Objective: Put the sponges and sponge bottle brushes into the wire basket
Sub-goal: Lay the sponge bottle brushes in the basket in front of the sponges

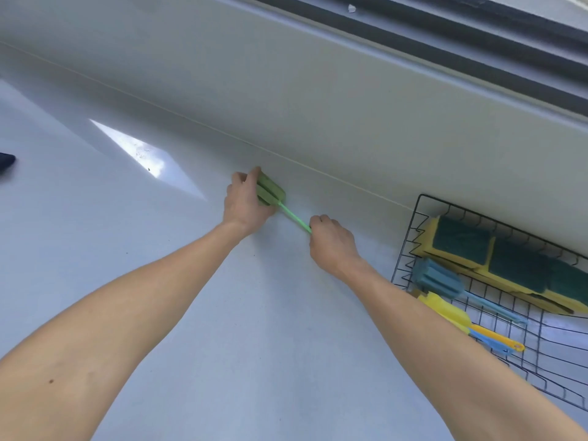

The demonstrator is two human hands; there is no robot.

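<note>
A green sponge bottle brush [273, 195] lies on the white counter near the back wall. My left hand [245, 202] grips its green sponge head. My right hand [331, 241] is closed on the thin green handle. At the right stands the black wire basket [410, 227]. Inside it are yellow sponges with dark green scouring tops [486, 249], a blue sponge bottle brush [437, 278] and a yellow sponge bottle brush [445, 310]. A second blue handle shows under the yellow one.
The white counter [159, 249] meets a pale grey wall [318, 106] at the back, with a dark window track above. A dark object [6, 162] pokes in at the left edge. A bright patch of light lies on the counter's left part.
</note>
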